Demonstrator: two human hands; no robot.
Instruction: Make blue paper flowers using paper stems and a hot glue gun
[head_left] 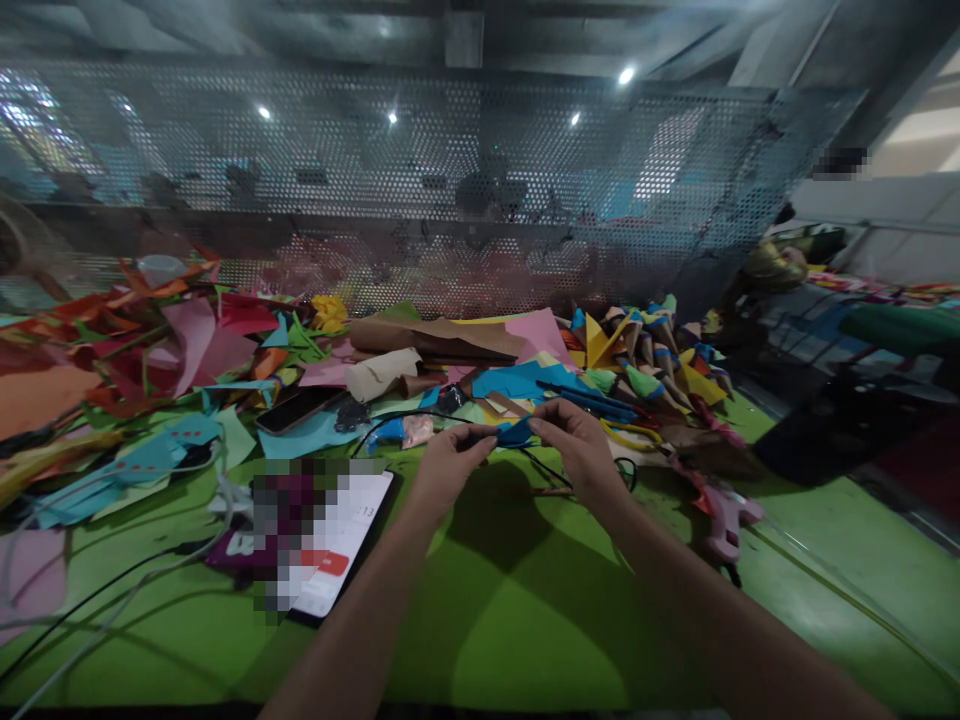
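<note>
A small piece of blue paper (514,432) is stretched between my two hands, above the green table (525,620). My left hand (454,462) pinches its left end between thumb and fingers. At the other end, my right hand (576,440) grips it the same way. The fingertips partly cover the paper, so its full shape is hidden. Just beyond my hands lie blue paper sheets (517,380) and a black cable (397,415).
A lit phone (352,540) lies left of my forearms, with a dark phone (300,408) behind it. On the right rests a pink glue gun (726,522). Coloured paper scraps (187,350) and paper cones (637,350) pile up along the back, before a perforated metal screen (450,180).
</note>
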